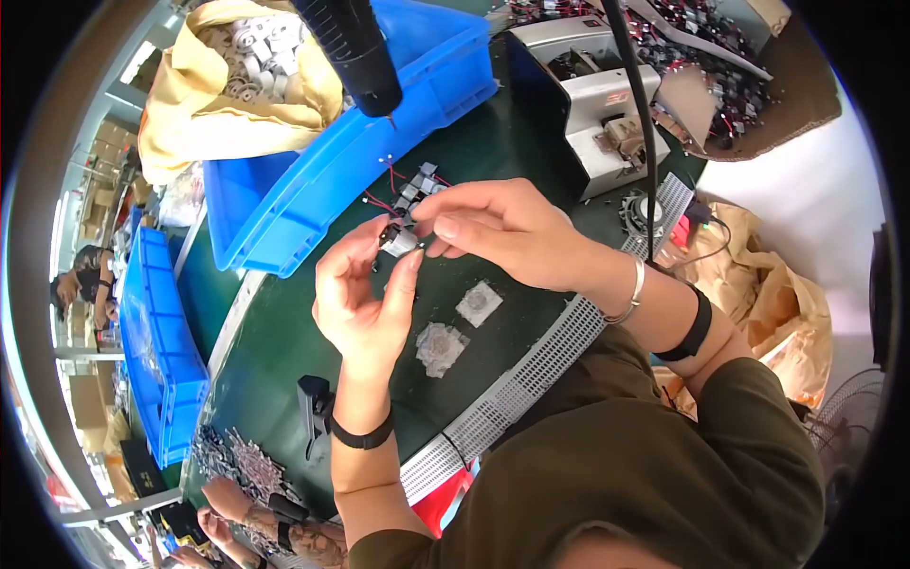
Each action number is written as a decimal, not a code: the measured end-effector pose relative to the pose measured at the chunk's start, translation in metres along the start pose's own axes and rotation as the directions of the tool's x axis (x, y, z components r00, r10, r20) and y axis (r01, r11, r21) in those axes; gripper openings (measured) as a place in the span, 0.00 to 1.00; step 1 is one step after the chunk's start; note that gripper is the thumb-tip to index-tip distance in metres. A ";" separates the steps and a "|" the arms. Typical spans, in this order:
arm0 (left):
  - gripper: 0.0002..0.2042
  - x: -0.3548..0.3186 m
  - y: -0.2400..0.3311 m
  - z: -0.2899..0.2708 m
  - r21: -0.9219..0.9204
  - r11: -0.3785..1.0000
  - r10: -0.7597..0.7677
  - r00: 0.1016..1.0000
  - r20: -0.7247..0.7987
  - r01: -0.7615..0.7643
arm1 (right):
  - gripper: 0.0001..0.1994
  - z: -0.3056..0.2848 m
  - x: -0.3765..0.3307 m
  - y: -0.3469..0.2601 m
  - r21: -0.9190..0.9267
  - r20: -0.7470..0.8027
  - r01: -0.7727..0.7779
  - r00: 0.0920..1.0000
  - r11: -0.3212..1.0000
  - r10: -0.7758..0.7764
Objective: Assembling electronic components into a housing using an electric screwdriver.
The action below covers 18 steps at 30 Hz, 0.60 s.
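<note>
Between thumb and fingers, my left hand (365,303) grips a small silver motor (399,241) with a dark end. My right hand (517,237) reaches in from the right, its bent fingertips close against the motor; whatever they pinch is too small or hidden to name. Just beyond the hands, several small motors (417,187) with red and black wires lie on the green table (531,142). Nearer to me rest two greyish, crumpled square pads (479,303).
A black powered screwdriver (355,66) hangs over a blue bin (313,213) beside a yellow bag (218,142) of white parts. A white machine (607,114) and cardboard box (796,119) stand far right. At lower left are a black clip-like tool (313,408) and another person's hands (227,503).
</note>
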<state>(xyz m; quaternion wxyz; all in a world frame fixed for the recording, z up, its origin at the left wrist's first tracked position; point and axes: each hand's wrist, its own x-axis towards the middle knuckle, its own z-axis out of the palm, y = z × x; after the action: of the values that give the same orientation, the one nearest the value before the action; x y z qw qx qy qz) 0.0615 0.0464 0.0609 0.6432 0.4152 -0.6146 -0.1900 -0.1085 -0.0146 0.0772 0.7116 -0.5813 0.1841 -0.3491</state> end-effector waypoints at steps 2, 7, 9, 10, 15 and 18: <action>0.21 -0.001 0.000 0.003 0.081 0.989 0.124 0.992 0.018 -0.125 | 0.14 0.003 -0.003 0.000 0.032 0.008 -0.007 1.000 0.999 0.006; 0.21 0.001 0.008 0.005 0.350 0.917 0.155 0.979 0.136 -0.193 | 0.13 -0.002 -0.007 0.007 -0.089 0.032 0.076 0.997 0.993 -0.073; 0.16 0.007 0.013 0.007 0.567 0.753 0.249 0.942 0.225 -0.334 | 0.12 -0.004 -0.010 0.005 -0.057 -0.035 0.021 0.999 0.998 -0.023; 0.14 0.006 0.010 0.000 0.544 0.829 0.072 0.988 0.134 -0.134 | 0.12 -0.004 -0.014 0.000 -0.078 -0.067 0.068 0.995 0.995 -0.073; 0.12 -0.017 -0.006 -0.014 0.400 0.899 -0.272 0.942 0.197 0.176 | 0.14 -0.014 -0.028 -0.002 -0.188 -0.118 0.012 0.992 0.982 -0.034; 0.14 -0.024 0.000 0.016 0.135 0.954 -0.288 0.942 0.174 0.267 | 0.16 -0.005 -0.039 0.008 -0.286 -0.080 -0.048 0.996 0.957 0.026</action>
<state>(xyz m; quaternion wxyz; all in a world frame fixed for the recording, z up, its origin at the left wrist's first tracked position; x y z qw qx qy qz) 0.0422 0.0600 0.0441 0.5240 0.5123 -0.6184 -0.2837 -0.1365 0.0107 0.0622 0.6186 -0.6612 0.2705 -0.3271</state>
